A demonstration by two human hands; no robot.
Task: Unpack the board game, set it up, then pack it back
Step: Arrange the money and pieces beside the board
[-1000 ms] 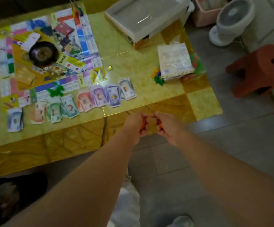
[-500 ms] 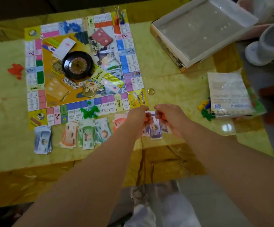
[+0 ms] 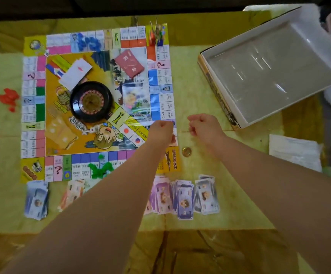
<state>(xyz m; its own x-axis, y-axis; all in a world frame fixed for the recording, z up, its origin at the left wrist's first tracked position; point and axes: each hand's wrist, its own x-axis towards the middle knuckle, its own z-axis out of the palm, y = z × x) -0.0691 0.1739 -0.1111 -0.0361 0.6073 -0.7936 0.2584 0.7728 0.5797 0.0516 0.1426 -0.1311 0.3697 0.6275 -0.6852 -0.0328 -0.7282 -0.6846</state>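
The game board [image 3: 32, 165] lies open on the yellow table [image 3: 230, 204], with a black roulette wheel [image 3: 90, 101], a red card deck [image 3: 129, 63] and a white card [image 3: 75, 73] on it. My left hand [image 3: 161, 129] is a curled fist over the board's right edge, with a reddish-orange bit showing under its fingers. My right hand [image 3: 202, 125] is curled just right of the board, a hand's width from the left; what it holds is hidden. Paper money [image 3: 184, 196] lies in a row below the board.
The open white box [image 3: 220, 62] sits at the upper right. A gold coin [image 3: 186, 151] lies below my right hand. Green pieces [image 3: 99, 169], blue pieces [image 3: 89, 43], red pieces [image 3: 8, 98] and upright tokens [image 3: 157, 35] are spread about. A white sheet [image 3: 295, 151] lies at the right.
Both hands moved forward from the table's near edge, past the money, to the board's right side. They were together pinching small orange pieces and are now apart.
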